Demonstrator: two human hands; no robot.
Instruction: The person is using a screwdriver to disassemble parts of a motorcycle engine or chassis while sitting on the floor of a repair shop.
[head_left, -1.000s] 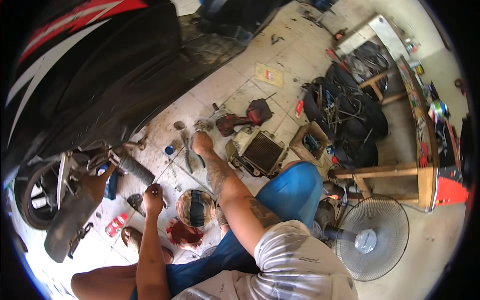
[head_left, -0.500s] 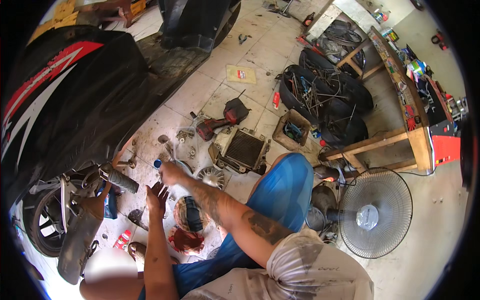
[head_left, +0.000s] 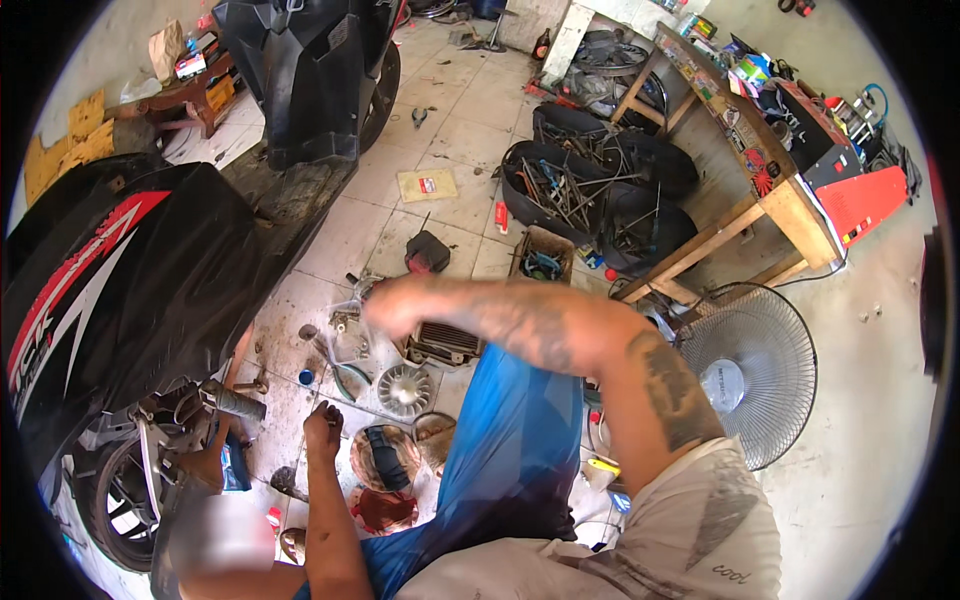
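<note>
My left hand (head_left: 322,430), its fingers curled, is below a small blue cap (head_left: 306,377) on the tiled floor; what it holds, if anything, is hidden. My right hand (head_left: 392,306) is stretched out over small metal parts (head_left: 347,342), smeared by motion, and partly covers a red-and-black power tool (head_left: 426,250). A radiator (head_left: 448,342) lies under that forearm. A finned metal disc (head_left: 405,390) and green-handled pliers (head_left: 352,384) lie between my hands and the radiator. Round containers (head_left: 382,455) and a red rag (head_left: 382,512) sit by my blue-clad leg.
A black scooter (head_left: 120,290) fills the left side, its rear wheel low beside me. Black tubs of tools (head_left: 550,190), an open box (head_left: 540,258) and a cluttered wooden bench (head_left: 745,145) stand at the right. A standing fan (head_left: 745,380) is beside my right arm.
My right hand has swung forward and right, toward the power tool. My left hand dropped slightly from the scooter's grey tube, its fingers spreading and then curling. The view has shifted to show more floor ahead.
</note>
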